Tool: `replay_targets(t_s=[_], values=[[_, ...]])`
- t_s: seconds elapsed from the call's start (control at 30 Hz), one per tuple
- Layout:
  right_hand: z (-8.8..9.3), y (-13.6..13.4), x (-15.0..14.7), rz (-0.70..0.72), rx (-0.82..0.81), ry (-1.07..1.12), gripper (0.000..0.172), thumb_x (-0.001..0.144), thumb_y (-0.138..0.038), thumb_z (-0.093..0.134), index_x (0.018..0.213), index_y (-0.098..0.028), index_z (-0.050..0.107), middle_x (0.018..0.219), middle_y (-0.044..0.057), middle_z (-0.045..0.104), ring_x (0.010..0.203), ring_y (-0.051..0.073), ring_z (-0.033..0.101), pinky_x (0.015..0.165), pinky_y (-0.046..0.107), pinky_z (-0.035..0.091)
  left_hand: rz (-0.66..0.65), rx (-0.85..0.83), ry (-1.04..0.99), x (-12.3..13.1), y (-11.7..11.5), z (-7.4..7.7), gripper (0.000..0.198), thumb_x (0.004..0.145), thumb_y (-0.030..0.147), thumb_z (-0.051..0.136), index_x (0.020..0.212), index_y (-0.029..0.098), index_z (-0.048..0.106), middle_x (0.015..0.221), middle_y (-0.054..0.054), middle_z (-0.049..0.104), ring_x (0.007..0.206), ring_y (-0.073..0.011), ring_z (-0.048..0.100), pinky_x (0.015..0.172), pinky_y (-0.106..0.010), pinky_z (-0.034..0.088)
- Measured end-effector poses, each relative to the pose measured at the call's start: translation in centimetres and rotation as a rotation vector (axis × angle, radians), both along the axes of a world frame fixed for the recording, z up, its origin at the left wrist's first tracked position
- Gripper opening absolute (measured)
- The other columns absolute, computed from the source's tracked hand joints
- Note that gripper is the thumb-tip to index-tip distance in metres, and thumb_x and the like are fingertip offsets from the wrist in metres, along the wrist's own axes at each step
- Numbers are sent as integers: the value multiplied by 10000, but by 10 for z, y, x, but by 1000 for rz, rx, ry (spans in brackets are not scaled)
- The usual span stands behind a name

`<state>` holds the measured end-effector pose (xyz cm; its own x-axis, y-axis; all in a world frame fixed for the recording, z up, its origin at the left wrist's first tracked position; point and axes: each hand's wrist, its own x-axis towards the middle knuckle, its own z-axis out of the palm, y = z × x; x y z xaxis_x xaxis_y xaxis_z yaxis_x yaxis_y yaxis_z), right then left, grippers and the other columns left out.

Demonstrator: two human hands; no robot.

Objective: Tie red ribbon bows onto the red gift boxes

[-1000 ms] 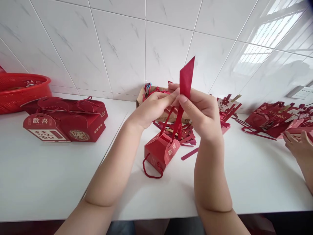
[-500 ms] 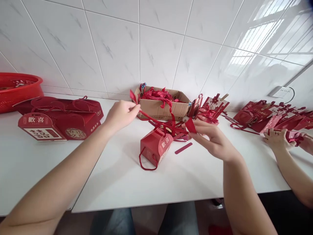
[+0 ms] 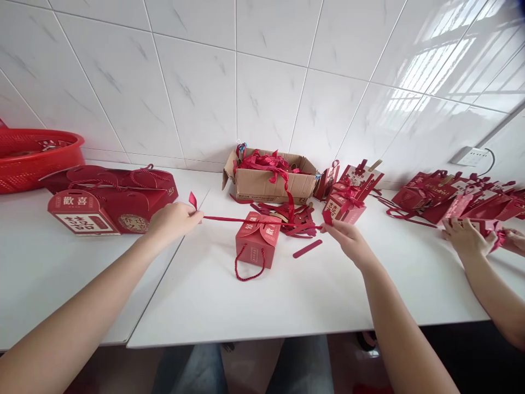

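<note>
A narrow red ribbon (image 3: 225,219) is stretched nearly level between my two hands, crossing over the top of a small red gift box (image 3: 256,249). My left hand (image 3: 174,220) pinches one end, and a short tail sticks up above the fingers. The other end is pinched in my right hand (image 3: 346,238), with its tail standing above the thumb. On the white table (image 3: 213,306) the box stands upright, its twisted cord handle (image 3: 248,278) drooping to the front. Whether the ribbon touches the box top I cannot tell.
Behind the gift box stands a cardboard box (image 3: 262,185) of red ribbons, with flat red strips (image 3: 303,221) before it. Larger red boxes (image 3: 110,202) and a red basket (image 3: 41,158) are left. Finished-looking bags (image 3: 451,197) and a co-worker's hands (image 3: 471,238) are right.
My left hand has moved left and down, pulling the ribbon longer and straighter. My right hand has shifted slightly lower. The small gift box has turned and now sits more squarely.
</note>
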<state>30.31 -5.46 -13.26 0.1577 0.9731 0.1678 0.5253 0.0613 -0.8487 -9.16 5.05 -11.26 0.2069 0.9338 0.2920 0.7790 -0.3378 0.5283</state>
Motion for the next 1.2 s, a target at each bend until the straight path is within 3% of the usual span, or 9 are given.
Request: replay_targets(t_s=[0.17, 0.27, 0.37, 0.47, 0.53, 0.6, 0.83, 1.1, 1.2], values=[[10, 39, -9, -206, 12, 324, 329, 739, -503, 598, 762, -182, 665, 986, 94, 707, 943, 236, 646, 810, 365, 501, 120, -296, 446, 5, -32, 34, 302, 750, 392, 552, 515, 213, 613, 539, -6, 629, 486, -190, 552, 482, -251, 304], [12, 57, -17, -361, 198, 286, 424, 741, -518, 607, 987, -174, 638, 1107, 120, 662, 1023, 259, 619, 864, 407, 497, 187, -103, 586, 14, -49, 48, 417, 827, 494, 488, 527, 205, 473, 511, -27, 563, 515, -229, 537, 571, -315, 349], [13, 63, -28, -547, 550, 50, 583, 754, -485, 635, 1232, -171, 526, 1287, 167, 541, 1208, 305, 505, 1003, 491, 412, 216, 236, 492, 27, -54, 48, 345, 855, 517, 490, 725, 198, 498, 800, -97, 637, 784, -310, 601, 761, -427, 404], [10, 55, -45, -331, 758, -118, 424, 804, -414, 623, 1167, -202, 569, 1265, 151, 557, 1241, 290, 485, 1028, 483, 400, -43, 287, 222, 46, -51, 33, 268, 869, 458, 516, 959, 206, 536, 1102, -112, 604, 1055, -304, 565, 932, -448, 406], [3, 47, -60, -52, 692, -103, 272, 844, -383, 591, 1063, -224, 615, 1194, 121, 614, 1180, 261, 545, 979, 442, 450, -304, 127, 2, 62, -48, 18, 321, 854, 464, 544, 1087, 243, 535, 1245, -77, 568, 1150, -263, 543, 961, -388, 444], [-5, 41, -74, 131, 561, -55, 235, 859, -372, 583, 1042, -231, 627, 1212, 111, 617, 1171, 248, 562, 952, 411, 475, -433, -14, -146, 76, -44, 4, 419, 825, 464, 585, 1185, 262, 512, 1332, -68, 533, 1209, -255, 526, 981, -373, 463], [-22, 34, -100, 308, 348, 41, 210, 833, -289, 604, 1035, -238, 630, 1149, 80, 637, 1095, 220, 596, 915, 376, 508, -412, -143, -389, 93, -44, -27, 436, 823, 410, 602, 1208, 241, 486, 1333, -87, 541, 1196, -248, 557, 970, -389, 507], [-24, 34, -104, 262, 328, 70, 195, 780, -255, 637, 973, -233, 636, 1123, 82, 638, 1085, 231, 593, 927, 405, 497, -438, -60, -348, 92, -44, -35, 304, 865, 443, 550, 1082, 235, 599, 1348, -103, 530, 1307, -279, 461, 1090, -433, 393], [-26, 35, -103, 256, 297, 126, 143, 787, -292, 651, 913, -225, 651, 1159, 92, 648, 1131, 240, 589, 955, 411, 481, -389, -72, -349, 89, -45, -34, 282, 912, 435, 473, 1040, 240, 631, 1288, -94, 573, 1292, -262, 477, 1033, -396, 444]])
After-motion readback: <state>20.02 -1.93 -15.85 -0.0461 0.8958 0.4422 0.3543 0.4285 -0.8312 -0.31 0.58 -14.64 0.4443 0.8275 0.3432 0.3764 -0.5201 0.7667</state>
